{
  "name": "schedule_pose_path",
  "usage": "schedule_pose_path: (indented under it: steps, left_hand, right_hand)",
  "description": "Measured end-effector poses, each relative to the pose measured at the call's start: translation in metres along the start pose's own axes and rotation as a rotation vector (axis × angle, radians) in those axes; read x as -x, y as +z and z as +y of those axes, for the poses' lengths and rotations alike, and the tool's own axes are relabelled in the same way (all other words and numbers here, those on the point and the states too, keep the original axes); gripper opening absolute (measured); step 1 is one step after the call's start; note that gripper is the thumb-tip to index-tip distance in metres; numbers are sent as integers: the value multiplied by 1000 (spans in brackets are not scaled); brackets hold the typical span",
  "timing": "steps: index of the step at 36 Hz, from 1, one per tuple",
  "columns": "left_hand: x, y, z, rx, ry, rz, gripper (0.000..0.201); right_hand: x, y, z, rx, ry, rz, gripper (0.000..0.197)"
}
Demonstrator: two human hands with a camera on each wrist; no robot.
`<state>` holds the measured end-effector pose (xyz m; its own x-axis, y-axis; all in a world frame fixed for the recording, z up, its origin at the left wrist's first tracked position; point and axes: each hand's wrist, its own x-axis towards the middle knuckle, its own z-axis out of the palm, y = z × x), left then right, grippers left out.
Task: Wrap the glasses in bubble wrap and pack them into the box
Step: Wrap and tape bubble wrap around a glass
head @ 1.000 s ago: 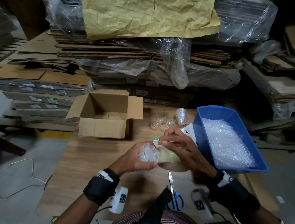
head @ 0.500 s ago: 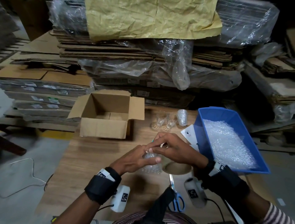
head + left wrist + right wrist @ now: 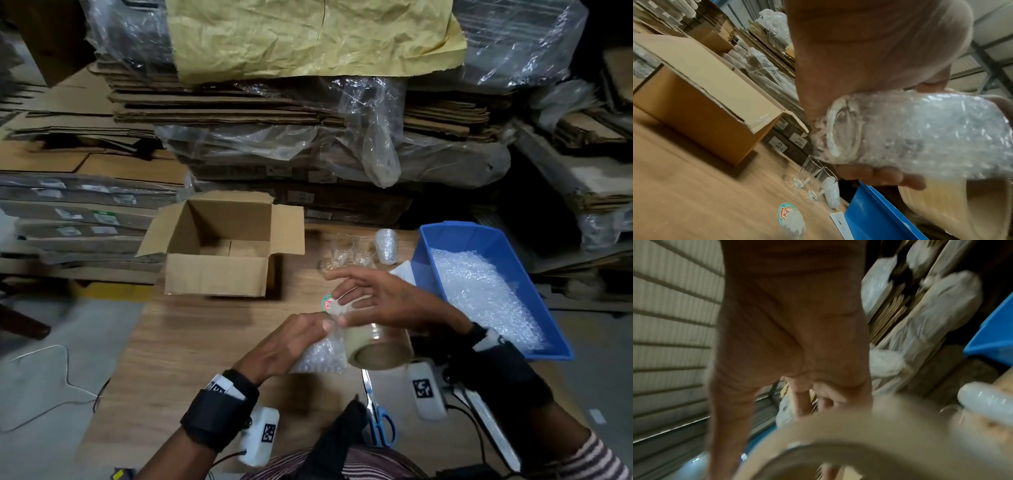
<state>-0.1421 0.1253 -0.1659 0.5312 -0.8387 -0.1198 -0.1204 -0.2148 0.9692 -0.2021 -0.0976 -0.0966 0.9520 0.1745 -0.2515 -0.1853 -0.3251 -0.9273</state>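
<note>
My left hand (image 3: pixel 294 342) grips a glass rolled in bubble wrap (image 3: pixel 318 356) low over the wooden table (image 3: pixel 191 342); the left wrist view shows the wrapped glass (image 3: pixel 920 134) lying sideways with fingers (image 3: pixel 879 177) under it. Beside it my right hand (image 3: pixel 380 301) holds a brown tape roll (image 3: pixel 380 346) against the wrap, thumb at the seam. The open cardboard box (image 3: pixel 219 246) stands at the far left, its bottom bare. Two bare glasses (image 3: pixel 349 253) and one wrapped glass (image 3: pixel 387 246) stand behind my hands.
A blue bin (image 3: pixel 435 253) of bubble wrap sheets sits at the right. Scissors (image 3: pixel 376 411) lie near my body, with a round sticker (image 3: pixel 327 303) and a white card (image 3: pixel 404 270) by the hands. Stacked flat cardboard under plastic walls the table's far side.
A second ago both hands held the glass and roll higher. Half a second ago the roll lay flat under my right hand. Now that hand tilts it up against the wrapped glass.
</note>
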Motion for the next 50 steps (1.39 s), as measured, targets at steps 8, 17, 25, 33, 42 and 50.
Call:
schedule_pose_path:
  steps: [8, 17, 25, 33, 42, 50]
  left_hand:
    - [5, -5, -1, 320, -16, 109, 55]
    - [3, -6, 2, 437, -67, 186, 51]
    - [-3, -34, 20, 486, -73, 246, 63]
    - [-12, -29, 28, 762, -69, 328, 61]
    - [-12, -13, 32, 724, -108, 400, 71]
    - [-4, -16, 27, 598, -68, 254, 73]
  right_hand:
    - [23, -12, 33, -21, -121, 79, 77]
    - [22, 6, 51, -135, -291, 321, 56]
    - [23, -26, 34, 204, -429, 240, 58]
    - [14, -17, 25, 300, -440, 175, 57]
    - [-2, 9, 24, 283, -297, 153, 58]
    - [-1, 20, 33, 172, -234, 207, 58]
